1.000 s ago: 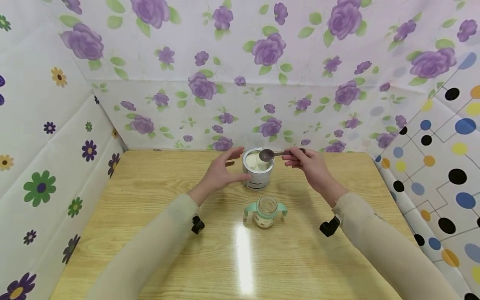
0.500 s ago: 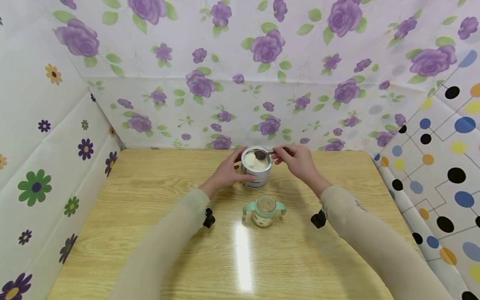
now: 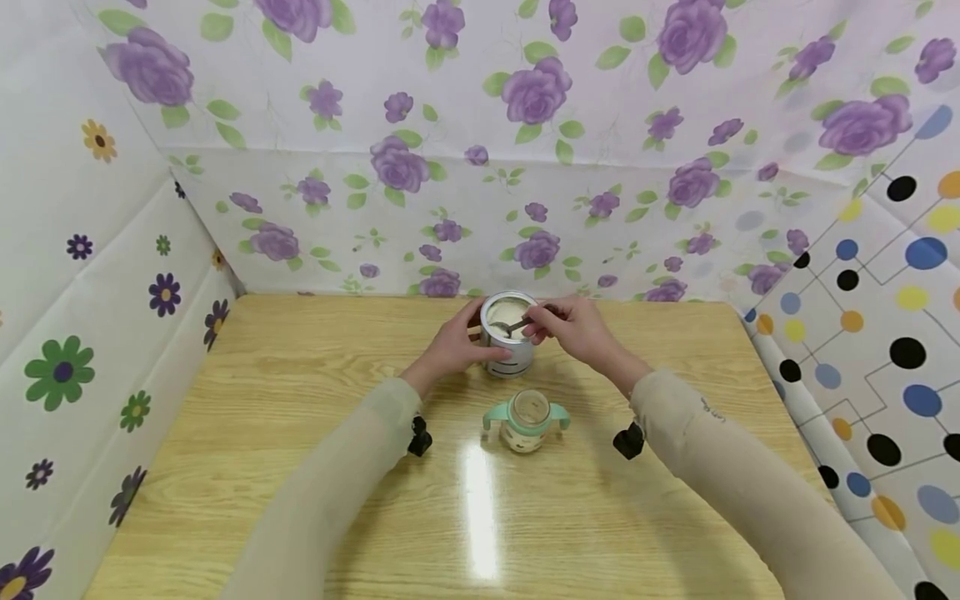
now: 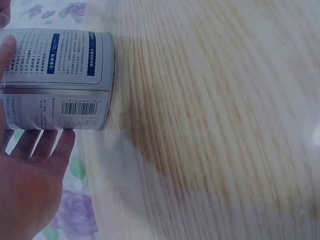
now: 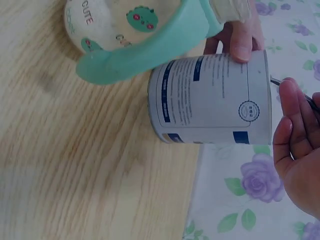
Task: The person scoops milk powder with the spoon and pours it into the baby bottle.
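A silvery tin [image 3: 513, 367] of pale powder [image 3: 507, 312] stands upright near the table's back edge. My left hand [image 3: 452, 344] grips it from the left, thumb on the near side and fingers behind; the left wrist view shows those fingers [image 4: 42, 147] against its printed side [image 4: 55, 70]. Between thumb and fingers, my right hand [image 3: 576, 332] pinches a dark spoon [image 3: 519, 325], whose bowl is down inside the tin's mouth. In the right wrist view only a bit of the spoon's handle [image 5: 276, 81] shows at the rim. Nearer me stands a lidless baby bottle [image 3: 525, 433] with mint-green handles.
The wooden table [image 3: 337, 350] carries the tin and bottle. Behind it rises a sheet with purple roses [image 3: 401, 167]; patterned sheets [image 3: 60, 317] also line the left and right sides. The bottle's handle [image 5: 145, 55] is close to the tin in the right wrist view.
My left hand has moved right and taken hold of the tin. My right hand has come left and lowered the spoon from above the rim into the tin. The bottle stays put.
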{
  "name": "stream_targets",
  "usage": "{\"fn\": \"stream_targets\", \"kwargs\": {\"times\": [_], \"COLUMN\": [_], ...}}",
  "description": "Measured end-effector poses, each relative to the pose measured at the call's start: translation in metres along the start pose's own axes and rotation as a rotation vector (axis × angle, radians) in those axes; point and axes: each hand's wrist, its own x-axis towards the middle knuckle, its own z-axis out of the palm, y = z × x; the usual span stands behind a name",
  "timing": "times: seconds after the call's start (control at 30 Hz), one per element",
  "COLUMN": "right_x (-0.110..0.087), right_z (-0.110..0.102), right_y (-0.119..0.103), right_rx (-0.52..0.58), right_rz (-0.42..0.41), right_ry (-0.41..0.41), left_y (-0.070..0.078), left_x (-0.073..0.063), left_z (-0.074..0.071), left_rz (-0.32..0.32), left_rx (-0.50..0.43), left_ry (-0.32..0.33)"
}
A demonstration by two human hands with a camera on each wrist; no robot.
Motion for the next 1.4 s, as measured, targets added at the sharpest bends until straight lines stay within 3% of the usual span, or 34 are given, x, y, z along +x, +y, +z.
{"fn": "stream_targets", "kwargs": {"times": [0.27, 0.67, 0.97, 1.17, 1.4], "right_x": [-0.003, -0.019, -0.028, -0.027, -0.028], "right_z": [-0.003, -0.017, -0.013, -0.011, -0.012], "right_y": [0.013, 0.047, 0.051, 0.050, 0.056], "right_rx": [0.186, 0.654, 0.917, 1.028, 1.049], "right_rz": [0.125, 0.312, 0.368, 0.362, 0.367], "right_ry": [0.003, 0.067, 0.092, 0.137, 0.155], "left_y": [0.001, 0.002, 0.004, 0.006, 0.006], "left_x": [0.000, -0.001, -0.003, -0.004, -0.003], "left_z": [0.001, 0.003, 0.004, 0.003, 0.004], "left_rz": [-0.002, -0.013, -0.022, -0.030, -0.030], "left_rx": [0.009, -0.016, -0.009, 0.002, 0.004], "left_ry": [0.007, -0.003, 0.011, 0.011, 0.009]}}
